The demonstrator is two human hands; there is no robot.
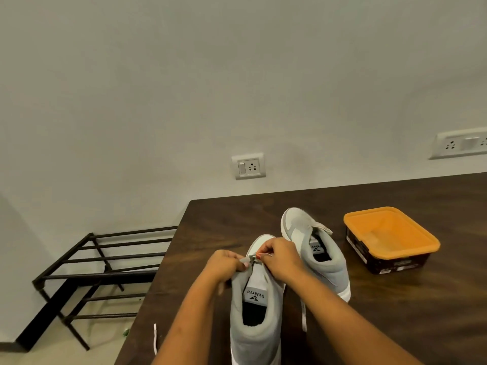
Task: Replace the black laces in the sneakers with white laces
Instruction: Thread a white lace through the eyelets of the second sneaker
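Two grey and white sneakers stand on the dark wooden table [395, 312]. The near sneaker [254, 320] points away from me, its tongue label showing. My left hand [224, 264] pinches the left eyelet flap near the toe. My right hand [280, 256] pinches the white lace [303, 316] at the same spot, and the lace trails down the shoe's right side onto the table. Another white lace end [155, 338] hangs over the table's left edge. The far sneaker [316, 248] stands behind on the right with no lace visible. No black lace shows.
An orange-rimmed dark plastic tub [390, 238] sits open to the right of the shoes. A black metal rack [100, 270] stands on the floor left of the table. Wall sockets [249, 166] are behind.
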